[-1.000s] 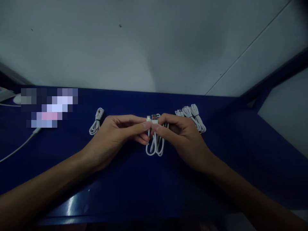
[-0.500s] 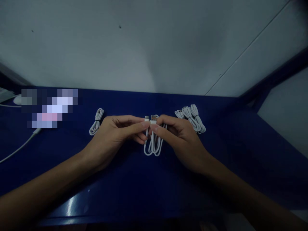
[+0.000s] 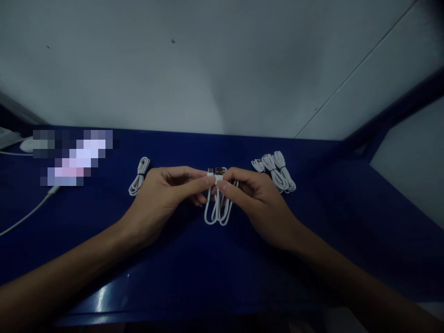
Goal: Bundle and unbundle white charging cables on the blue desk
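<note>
Since the frames a second and half a second ago: the hanging loops of the white cable (image 3: 218,208) have drifted slightly left and the two plugs sit more level; hands otherwise hardly shifted.

Near: glossy front edge of the blue table (image 3: 194,277), both forearms crossing it.

Middle: left hand (image 3: 166,194) and right hand (image 3: 256,199) meet at centre, just above the table. Left thumb and forefinger are pinched on the smaller plug; right thumb and forefinger are pinched on the larger plug. Plugs side by side, touching or nearly so. The cable's folded loops hang below the fingertips, their ends close to the tabletop.

Judgement on handling: the loops look even in length; keeping both plugs flush and the pinch tight should stop the strands slipping out of line.

Far: one tied cable bundle (image 3: 139,175) left of the left hand; a pile of cable bundles (image 3: 276,171) right of the right hand; a loose white lead (image 3: 26,215) at far left.

Containers: none in view; all cables lie bare on the table.
</note>
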### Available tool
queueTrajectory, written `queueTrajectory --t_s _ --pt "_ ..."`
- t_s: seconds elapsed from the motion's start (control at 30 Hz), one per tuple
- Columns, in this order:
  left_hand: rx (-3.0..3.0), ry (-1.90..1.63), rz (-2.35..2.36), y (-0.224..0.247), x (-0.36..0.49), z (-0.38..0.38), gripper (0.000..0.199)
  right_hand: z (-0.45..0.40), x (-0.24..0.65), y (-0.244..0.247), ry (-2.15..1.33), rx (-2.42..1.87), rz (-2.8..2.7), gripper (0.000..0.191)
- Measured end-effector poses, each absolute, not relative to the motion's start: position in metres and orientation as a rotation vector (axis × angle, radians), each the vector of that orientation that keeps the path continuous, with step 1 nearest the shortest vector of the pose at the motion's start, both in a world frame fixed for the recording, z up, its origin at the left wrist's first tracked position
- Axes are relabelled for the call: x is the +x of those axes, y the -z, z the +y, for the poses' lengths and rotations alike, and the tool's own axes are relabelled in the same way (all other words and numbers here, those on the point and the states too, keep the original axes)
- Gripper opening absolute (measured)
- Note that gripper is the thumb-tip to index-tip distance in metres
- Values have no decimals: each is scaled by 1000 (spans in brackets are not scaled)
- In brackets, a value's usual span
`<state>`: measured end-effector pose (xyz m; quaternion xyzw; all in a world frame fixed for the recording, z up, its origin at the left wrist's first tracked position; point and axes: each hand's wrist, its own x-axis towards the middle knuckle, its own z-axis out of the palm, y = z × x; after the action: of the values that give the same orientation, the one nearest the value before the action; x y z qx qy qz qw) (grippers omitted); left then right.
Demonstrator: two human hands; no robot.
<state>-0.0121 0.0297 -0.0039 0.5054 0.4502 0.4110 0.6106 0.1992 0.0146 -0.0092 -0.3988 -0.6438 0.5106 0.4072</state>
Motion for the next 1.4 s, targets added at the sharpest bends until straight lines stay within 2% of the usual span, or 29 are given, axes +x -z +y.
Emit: queueTrajectory --t_s 1.4 --pt "1031 -854 980 6 -11 28 12 14 199 12 -1275 -1026 -1582 26"
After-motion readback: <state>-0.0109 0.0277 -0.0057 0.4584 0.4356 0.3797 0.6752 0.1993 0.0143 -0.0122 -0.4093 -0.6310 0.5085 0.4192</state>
